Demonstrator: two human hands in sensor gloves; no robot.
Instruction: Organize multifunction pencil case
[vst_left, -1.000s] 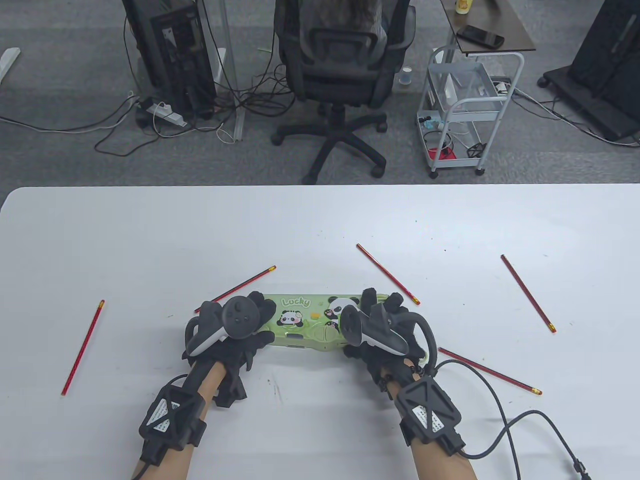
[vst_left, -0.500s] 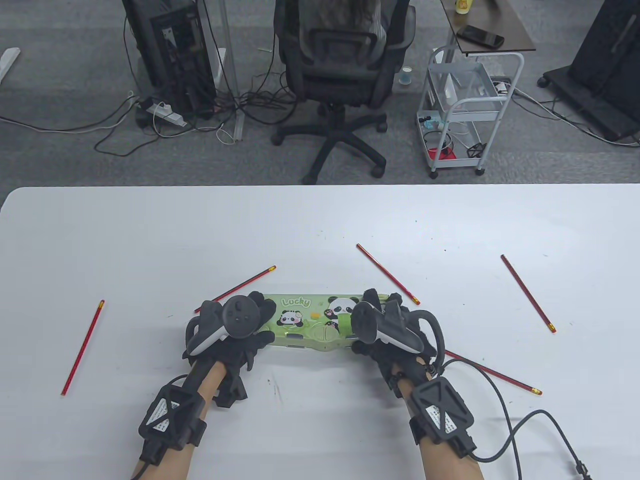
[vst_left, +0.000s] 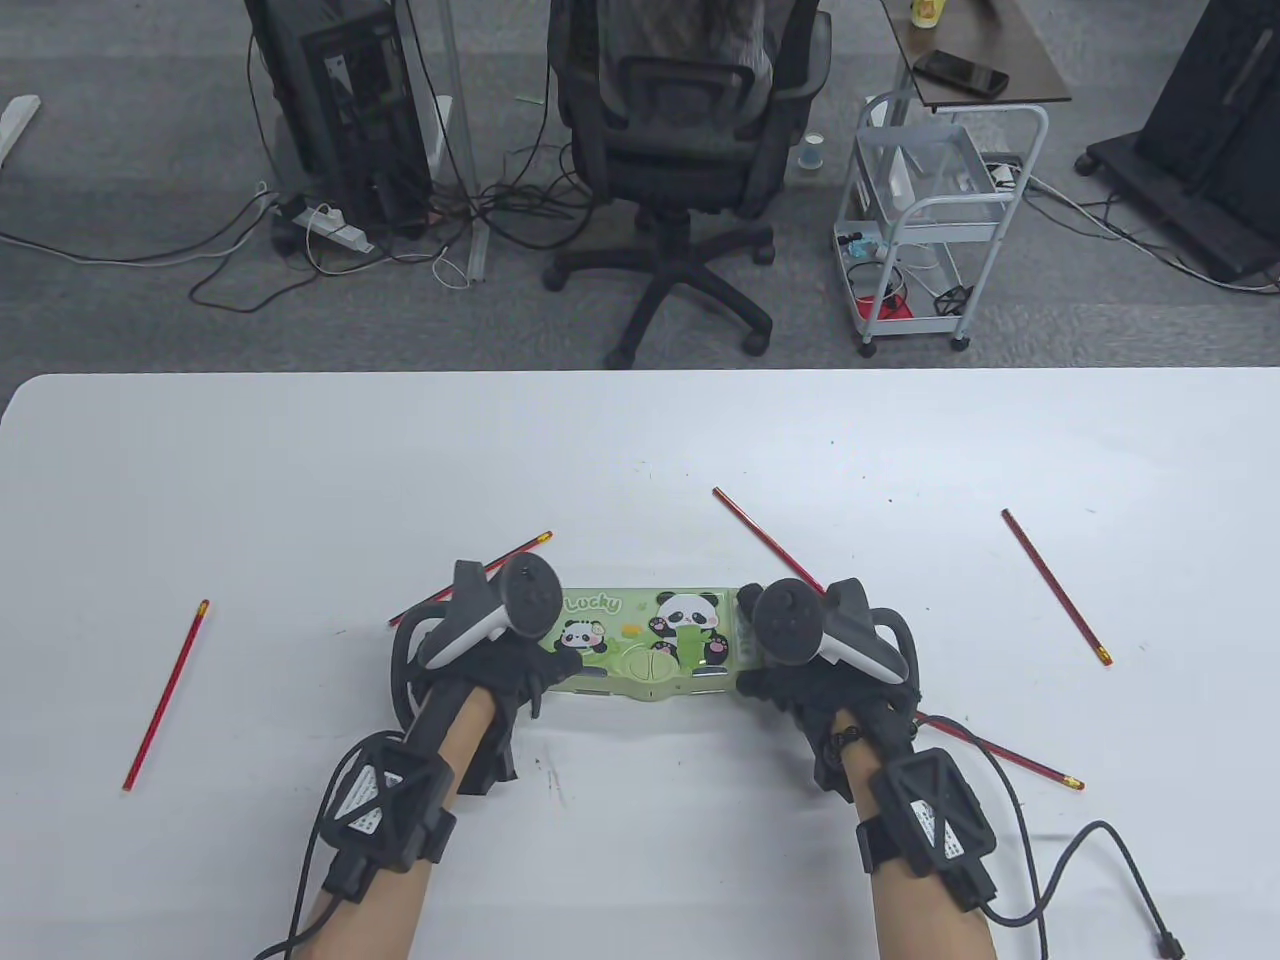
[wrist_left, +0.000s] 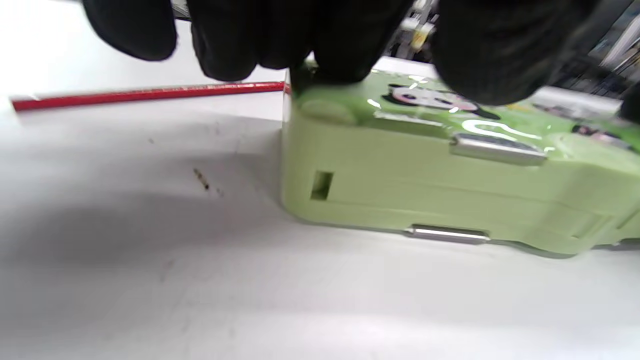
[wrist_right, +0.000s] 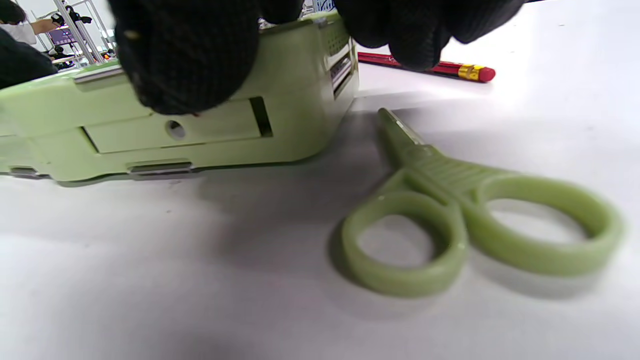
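A light green pencil case (vst_left: 650, 645) with panda pictures lies closed near the table's front edge. My left hand (vst_left: 540, 655) grips its left end; in the left wrist view the gloved fingers (wrist_left: 235, 45) curl over the top corner of the case (wrist_left: 425, 170). My right hand (vst_left: 770, 675) grips the right end, thumb (wrist_right: 185, 60) on the front wall of the case (wrist_right: 210, 135). Green scissors (wrist_right: 475, 225) lie closed on the table beside that end, hidden under my hand in the table view. Several red pencils lie around: (vst_left: 165, 695), (vst_left: 765, 540), (vst_left: 1055, 585).
One red pencil (vst_left: 1010, 755) lies just right of my right wrist, another (vst_left: 520, 548) runs behind my left hand. A glove cable (vst_left: 1090, 850) trails at the front right. An office chair (vst_left: 680, 150) and a white cart (vst_left: 930, 210) stand beyond the table.
Both hands shifted outward along the case, the right hand from the panda picture to the right end. Both trackers turned upward. The case stayed in place.
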